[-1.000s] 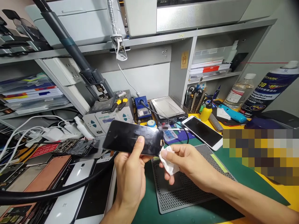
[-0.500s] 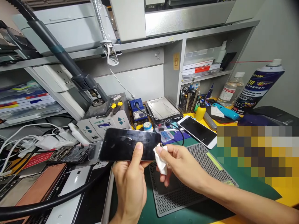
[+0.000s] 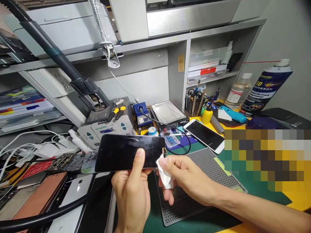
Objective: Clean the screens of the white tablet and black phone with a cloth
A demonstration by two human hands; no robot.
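A black phone screen [image 3: 119, 153] is held up level above the bench by my left hand [image 3: 132, 191], thumb on the glass and fingers behind it. Faint smears and reflections show near its upper edge. My right hand [image 3: 187, 176] is closed, pinching a white wipe [image 3: 165, 174] against the screen's right end. A small copper-coloured flex strip [image 3: 164, 150] sticks out at that end. Below the hands lies a grey honeycomb mat [image 3: 206, 174], partly covered by them.
A white phone [image 3: 206, 134] lies behind the mat. At the back stand a yellow bottle [image 3: 207, 116], a soldering iron holder [image 3: 142, 116] and a spray can [image 3: 267, 89]. Phone parts [image 3: 41, 194] and a black hose [image 3: 48, 216] fill the left side.
The screen and my left hand have shifted slightly left and down. My right hand, with the wipe, has slid a little down along the screen's right end, uncovering the flex strip more.
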